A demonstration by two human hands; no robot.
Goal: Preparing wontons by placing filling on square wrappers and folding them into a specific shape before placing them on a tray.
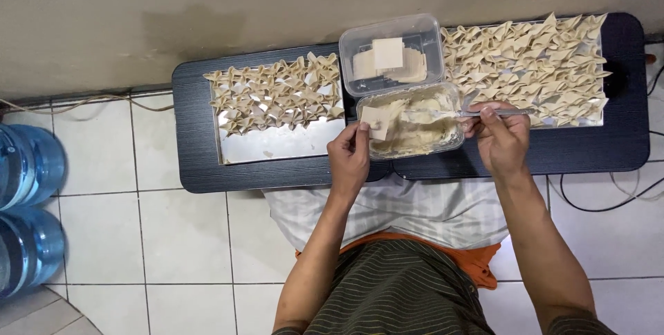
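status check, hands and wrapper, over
Left hand holds wrapper over filling tub. Right hand holds spoon in filling. Nothing in the way.

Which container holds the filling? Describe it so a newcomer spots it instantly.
Start at the long dark low table against the wall, with a tray of folded dumplings at each end. Two clear plastic tubs sit in the middle between the trays. The filling tub is the nearer one, holding pale paste with a metal utensil dipped in; the far tub holds flat square wrappers instead.
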